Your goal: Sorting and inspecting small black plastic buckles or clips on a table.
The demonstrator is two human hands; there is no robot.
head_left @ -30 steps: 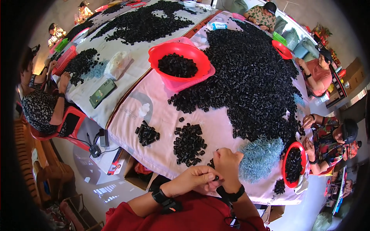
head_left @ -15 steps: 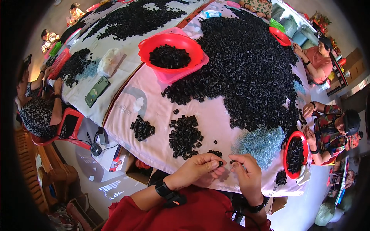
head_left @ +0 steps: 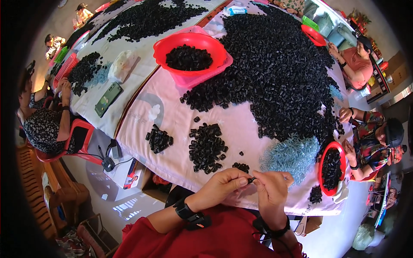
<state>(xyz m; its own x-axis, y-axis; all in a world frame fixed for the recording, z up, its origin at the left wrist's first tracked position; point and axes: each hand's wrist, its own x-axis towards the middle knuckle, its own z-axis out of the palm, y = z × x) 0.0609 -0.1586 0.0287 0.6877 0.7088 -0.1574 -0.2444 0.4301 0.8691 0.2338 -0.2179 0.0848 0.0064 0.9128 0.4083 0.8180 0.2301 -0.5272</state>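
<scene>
Near the table's front edge, my left hand (head_left: 221, 188) pinches a small black plastic piece (head_left: 250, 181) between thumb and forefinger. The fingers of my right hand (head_left: 273, 189) are closed at the other end of that piece, and its exact shape is mostly covered. Just beyond my hands lie a few black pieces (head_left: 241, 167) and a larger loose heap of black pieces (head_left: 206, 148). A smaller heap (head_left: 159, 138) lies farther left. Beside my right hand is a mound of thin, clear bluish bits (head_left: 289, 158).
A large spread of black pieces (head_left: 284, 77) covers the table's middle. A red bowl (head_left: 161, 49) of them sits on a pink basket (head_left: 189, 81); another red bowl (head_left: 343, 161) stands at the right edge. A phone (head_left: 109, 99) lies left. Other people sit around the table.
My two hands have come together, so the fingertips now meet at the black piece. Before, they were apart, with a dark bit showing in each. The view has shifted slightly.
</scene>
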